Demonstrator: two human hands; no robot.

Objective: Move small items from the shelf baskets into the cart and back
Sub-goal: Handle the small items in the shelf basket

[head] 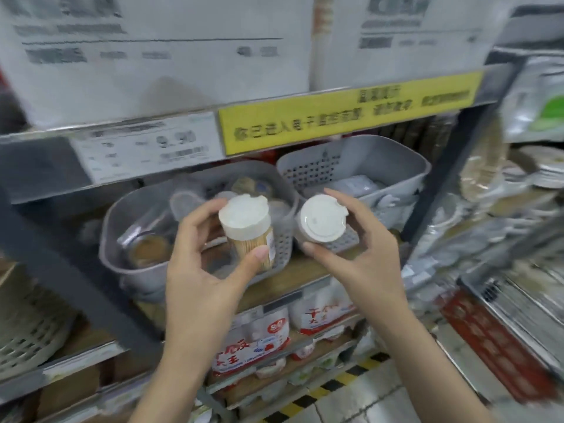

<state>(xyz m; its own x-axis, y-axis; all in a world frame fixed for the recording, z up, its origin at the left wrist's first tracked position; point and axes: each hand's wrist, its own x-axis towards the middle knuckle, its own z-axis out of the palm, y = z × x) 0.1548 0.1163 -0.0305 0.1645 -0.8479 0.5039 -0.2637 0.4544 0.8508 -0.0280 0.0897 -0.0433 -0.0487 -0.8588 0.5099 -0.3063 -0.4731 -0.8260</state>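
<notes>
My left hand (201,270) grips a clear toothpick jar (248,230) with a white lid, thumb on its front and fingers behind. My right hand (363,248) holds a second white-lidded jar (322,219), seen lid-on, between thumb and fingers. Both jars hang in front of two grey perforated baskets on the shelf. The left basket (122,215) holds several similar jars and lids. The right basket (406,166) holds white packets. No cart is plainly in view.
A shelf rail above carries a price tag (143,151) and a yellow sign (348,114). Red-and-white packs (256,343) fill the shelf below. Stacked plates (543,175) and a metal rack (518,303) stand at the right. Yellow-black floor tape (341,383) runs along the shelf base.
</notes>
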